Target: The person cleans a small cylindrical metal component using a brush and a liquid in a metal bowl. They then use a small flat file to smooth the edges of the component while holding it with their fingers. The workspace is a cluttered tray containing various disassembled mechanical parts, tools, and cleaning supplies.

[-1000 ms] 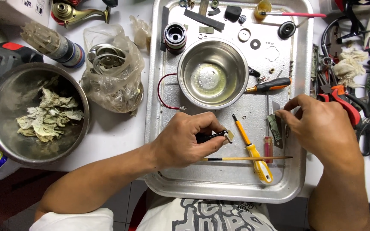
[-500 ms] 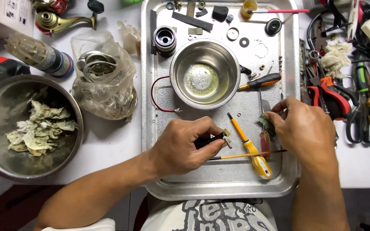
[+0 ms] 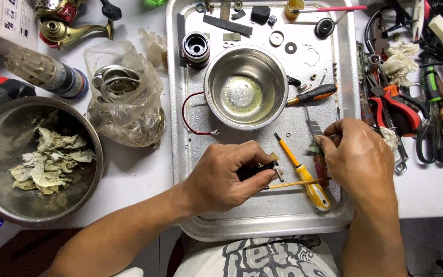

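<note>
Fingers of the left hand (image 3: 226, 177) stay closed on a small black metal part (image 3: 260, 169), while the right hand (image 3: 357, 156) still pinches a small greenish piece (image 3: 314, 149) over the same silver metal tray (image 3: 262, 225).

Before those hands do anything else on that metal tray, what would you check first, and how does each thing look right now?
1. Left hand grips the small black part firmly: ok.
2. Right hand has a sure hold on its small greenish piece: cannot tell, the fingers hide most of it.
3. Yellow screwdriver lies flat between the hands, within reach: ok.
4. Steel bowl stands upright, apart from both hands: ok.
5. Loose washers stay on the tray: ok.
</note>
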